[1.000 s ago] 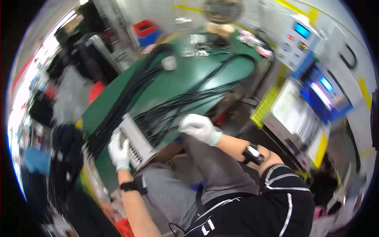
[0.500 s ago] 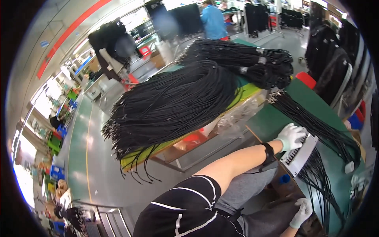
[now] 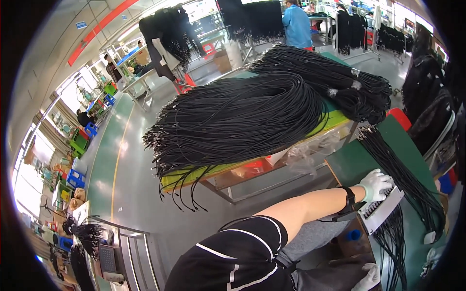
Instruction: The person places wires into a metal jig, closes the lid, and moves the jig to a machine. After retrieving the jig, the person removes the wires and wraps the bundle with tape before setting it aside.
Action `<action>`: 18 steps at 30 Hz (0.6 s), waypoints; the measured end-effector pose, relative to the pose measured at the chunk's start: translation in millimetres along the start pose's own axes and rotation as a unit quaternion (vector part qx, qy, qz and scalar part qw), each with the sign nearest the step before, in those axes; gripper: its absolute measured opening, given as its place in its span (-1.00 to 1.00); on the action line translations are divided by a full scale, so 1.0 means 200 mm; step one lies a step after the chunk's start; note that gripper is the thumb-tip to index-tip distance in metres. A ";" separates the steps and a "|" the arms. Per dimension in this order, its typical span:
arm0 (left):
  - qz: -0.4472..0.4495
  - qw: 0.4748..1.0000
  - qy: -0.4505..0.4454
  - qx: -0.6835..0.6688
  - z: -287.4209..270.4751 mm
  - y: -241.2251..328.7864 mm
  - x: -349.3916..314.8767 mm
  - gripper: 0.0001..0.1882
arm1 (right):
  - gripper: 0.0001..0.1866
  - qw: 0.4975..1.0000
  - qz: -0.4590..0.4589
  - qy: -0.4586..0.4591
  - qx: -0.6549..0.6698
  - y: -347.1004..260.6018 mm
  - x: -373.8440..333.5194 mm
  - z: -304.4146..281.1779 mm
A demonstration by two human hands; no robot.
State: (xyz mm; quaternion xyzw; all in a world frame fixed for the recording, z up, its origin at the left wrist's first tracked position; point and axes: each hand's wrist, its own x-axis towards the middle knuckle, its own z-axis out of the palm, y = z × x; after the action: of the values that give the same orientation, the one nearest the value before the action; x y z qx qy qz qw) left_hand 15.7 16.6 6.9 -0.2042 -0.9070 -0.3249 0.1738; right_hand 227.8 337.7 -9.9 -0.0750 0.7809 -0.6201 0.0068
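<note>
My left hand (image 3: 376, 185), in a white glove, lies at the upper end of a white slotted holder (image 3: 382, 211). Its fingers are bent over the row of cable ends there; exactly what they grip is hidden. A row of dark ends lines the holder's near side, and thin black cables (image 3: 392, 237) trail from its other side over the green table (image 3: 345, 160). Low in the view, my right hand (image 3: 367, 279), gloved in white, is beside my lap below the table edge. It is partly cut off, and its finger grip is unclear.
A second bundle of black cables (image 3: 400, 169) runs along the table's far side. Beyond the gap, a bench holds a large heap of black cables (image 3: 238, 116) on a yellow-green surface. A blue cup-like thing (image 3: 354, 235) sits under the table edge. A person in blue (image 3: 296, 25) is far back.
The whole view has shifted, so the bench and table sit further right. My left hand stays at the holder's upper end. My right hand appears lower in the picture.
</note>
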 end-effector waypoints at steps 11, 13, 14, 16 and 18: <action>-0.013 1.000 -0.004 -0.009 -0.01 0.02 0.01 -0.45 | -0.46 0.990 -0.113 0.081 -0.020 0.00 0.04 0.08; -0.021 0.999 -0.033 -0.013 -0.02 0.02 0.01 -0.45 | -0.47 0.990 -0.113 0.081 -0.010 -0.06 0.05 0.10; -0.022 0.999 -0.032 -0.011 -0.02 0.02 0.01 -0.45 | -0.45 0.989 -0.131 0.071 -0.024 -0.10 0.05 0.11; -0.021 1.000 0.001 -0.006 -0.01 0.01 -0.01 -0.47 | -0.41 0.983 -0.170 0.046 -0.048 -0.18 0.06 0.15; -0.020 1.000 0.019 -0.005 0.00 0.01 -0.02 -0.48 | -0.45 0.949 -0.316 -0.015 -0.012 -0.05 0.19 0.09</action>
State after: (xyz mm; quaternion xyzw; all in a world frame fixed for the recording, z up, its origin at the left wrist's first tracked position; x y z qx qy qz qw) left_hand 20.1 15.9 6.3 -0.1810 -0.9058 -0.3365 0.1831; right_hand 192.2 313.9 -0.8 -0.3272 0.7246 -0.5797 -0.1785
